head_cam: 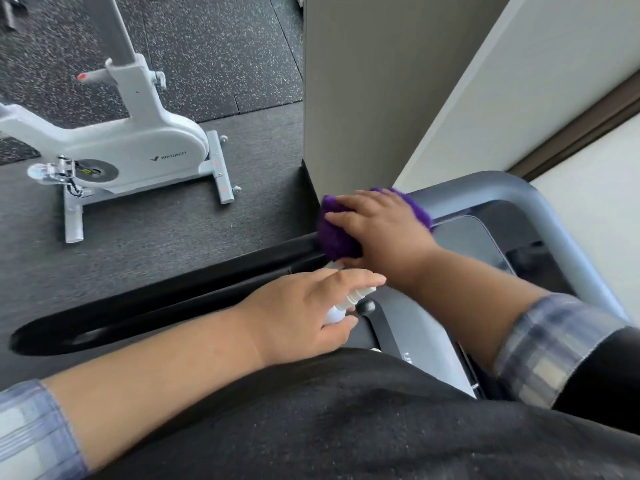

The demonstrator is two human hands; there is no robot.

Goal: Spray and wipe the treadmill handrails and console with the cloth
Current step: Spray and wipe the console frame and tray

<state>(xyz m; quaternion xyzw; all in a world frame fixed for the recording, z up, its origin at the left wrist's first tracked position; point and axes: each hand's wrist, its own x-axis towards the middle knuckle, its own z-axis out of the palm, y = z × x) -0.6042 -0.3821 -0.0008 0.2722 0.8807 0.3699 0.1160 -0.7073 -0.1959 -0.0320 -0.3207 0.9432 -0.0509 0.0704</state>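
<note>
The right hand (384, 230) presses the purple cloth (337, 233) over the far-left corner of the treadmill handrail (502, 192), fingers spread flat rather than clenched. The left hand (304, 313) has its grip around a white spray bottle (346, 303) just near of it. Wiping well likely means firm, overlapping passes along the rail toward the console (464, 237).

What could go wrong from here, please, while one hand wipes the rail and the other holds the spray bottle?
1. The left hand holds the small white spray bottle with its fingers fairly straight; it might slip and fall onto the console.
2. The right hand presses the purple cloth at the corner of the grey handrail; the rest of it and the black handrail could be missed.
</note>
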